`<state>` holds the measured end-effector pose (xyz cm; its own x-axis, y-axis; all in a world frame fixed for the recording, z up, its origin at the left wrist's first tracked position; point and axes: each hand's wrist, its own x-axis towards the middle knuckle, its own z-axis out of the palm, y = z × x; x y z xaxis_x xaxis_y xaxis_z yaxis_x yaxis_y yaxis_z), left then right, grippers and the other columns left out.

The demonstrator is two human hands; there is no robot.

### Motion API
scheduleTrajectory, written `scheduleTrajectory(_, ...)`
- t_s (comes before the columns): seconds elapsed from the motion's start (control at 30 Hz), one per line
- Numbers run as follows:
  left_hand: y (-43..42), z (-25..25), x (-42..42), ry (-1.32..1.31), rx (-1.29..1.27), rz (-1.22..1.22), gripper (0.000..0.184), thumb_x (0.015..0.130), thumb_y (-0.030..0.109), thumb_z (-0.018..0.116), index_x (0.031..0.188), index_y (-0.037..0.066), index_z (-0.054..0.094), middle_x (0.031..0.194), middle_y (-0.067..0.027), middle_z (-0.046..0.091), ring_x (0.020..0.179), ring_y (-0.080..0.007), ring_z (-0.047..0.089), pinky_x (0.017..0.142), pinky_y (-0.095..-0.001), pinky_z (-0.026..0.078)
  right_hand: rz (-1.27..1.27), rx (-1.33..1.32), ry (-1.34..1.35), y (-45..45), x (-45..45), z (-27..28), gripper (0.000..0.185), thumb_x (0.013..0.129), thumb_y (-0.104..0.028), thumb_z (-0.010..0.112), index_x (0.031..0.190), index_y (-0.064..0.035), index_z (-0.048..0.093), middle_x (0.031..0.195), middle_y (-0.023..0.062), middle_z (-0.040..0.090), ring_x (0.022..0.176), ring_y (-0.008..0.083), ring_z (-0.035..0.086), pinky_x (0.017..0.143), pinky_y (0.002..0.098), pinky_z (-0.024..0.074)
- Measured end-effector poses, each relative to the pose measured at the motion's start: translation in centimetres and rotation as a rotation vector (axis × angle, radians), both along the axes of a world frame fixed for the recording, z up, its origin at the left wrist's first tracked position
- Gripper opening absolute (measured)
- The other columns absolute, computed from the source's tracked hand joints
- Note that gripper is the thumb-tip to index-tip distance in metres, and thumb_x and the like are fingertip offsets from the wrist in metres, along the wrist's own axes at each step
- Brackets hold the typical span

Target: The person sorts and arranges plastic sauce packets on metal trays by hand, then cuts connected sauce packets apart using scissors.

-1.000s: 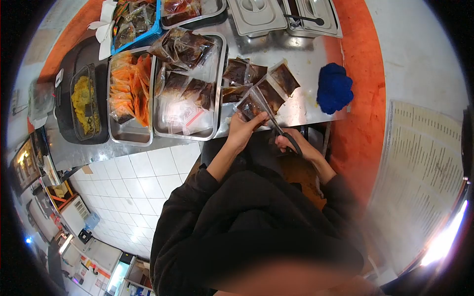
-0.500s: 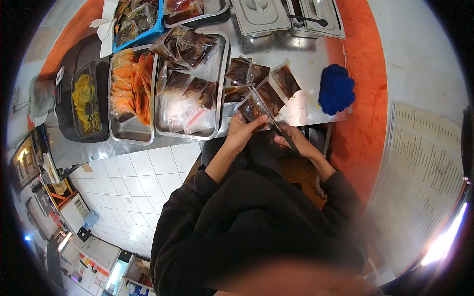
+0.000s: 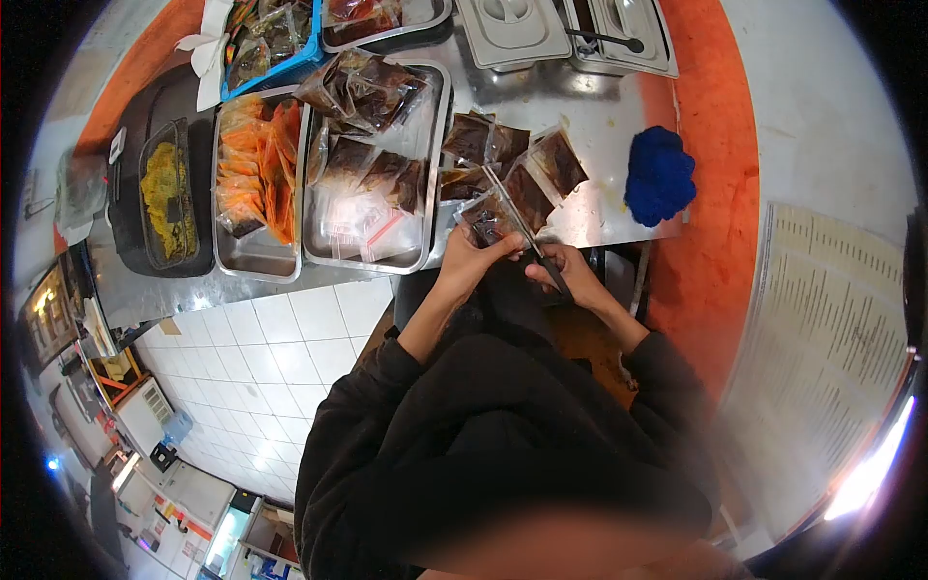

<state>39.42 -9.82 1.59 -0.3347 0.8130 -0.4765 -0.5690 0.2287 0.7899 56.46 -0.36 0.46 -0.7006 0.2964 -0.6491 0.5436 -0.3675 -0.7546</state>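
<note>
My left hand [image 3: 468, 265] pinches the lower edge of a clear sachet of dark brown sauce [image 3: 485, 217] at the table's front edge. In my right hand [image 3: 578, 278] is a pair of scissors [image 3: 512, 211] with dark handles. Its long blades point up and left and lie along the right side of that sachet; whether they are cutting the plastic I cannot tell. Just beyond lie several more brown sachets [image 3: 558, 162], some overlapping, on the metal table.
Left of my hands stands a steel tray [image 3: 426, 237] of brown sachets and small zip bags, then a narrower tray [image 3: 281, 263] of orange packets. A blue cloth-like bundle [image 3: 659, 176] lies to the right. Lidded steel containers [image 3: 512, 43] stand at the back.
My right hand and the scissors have shifted slightly left, with the blades tilted a little further left. The held sachet has moved slightly left too.
</note>
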Motion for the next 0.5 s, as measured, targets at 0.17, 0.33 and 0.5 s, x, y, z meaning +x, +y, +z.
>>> scheduleTrajectory(0.17,-0.4,-0.3,-0.3,-0.004,-0.019,-0.057,0.035,0.077,0.006,0.073,0.106,-0.001,0.054,0.088,-0.0055,0.062,0.074,-0.0126,0.06,0.063,-0.0259,0.051,0.004,0.009,0.011,0.0,-0.1,-0.2,0.046,0.079,-0.044,0.07,0.089,-0.0003,0.059,0.069,0.001,0.053,0.061,0.0098,0.048,0.054,0.0243,0.0361)
scheduleTrajectory(0.33,-0.7,-0.1,-0.1,0.107,-0.017,-0.054,0.025,0.078,0.004,0.071,0.097,-0.001,0.057,0.081,-0.0045,0.062,0.067,-0.0108,0.059,0.061,-0.0244,0.049,-0.107,-0.008,0.123,-0.4,-1.1,0.5,0.047,0.079,-0.043,0.07,0.094,0.0009,0.06,0.069,0.0016,0.054,0.061,0.0101,0.049,0.055,0.0249,0.038)
scheduleTrajectory(0.5,-1.0,0.3,-0.4,0.041,-0.038,-0.033,0.026,0.078,0.004,0.071,0.098,-0.002,0.056,0.082,-0.0047,0.062,0.068,-0.0106,0.059,0.061,-0.0243,0.049,0.102,-0.034,-0.105,0.6,-1.1,1.3,0.052,0.08,-0.044,0.069,0.099,0.0037,0.06,0.077,0.0045,0.059,0.066,0.0093,0.051,0.057,0.0236,0.0395)
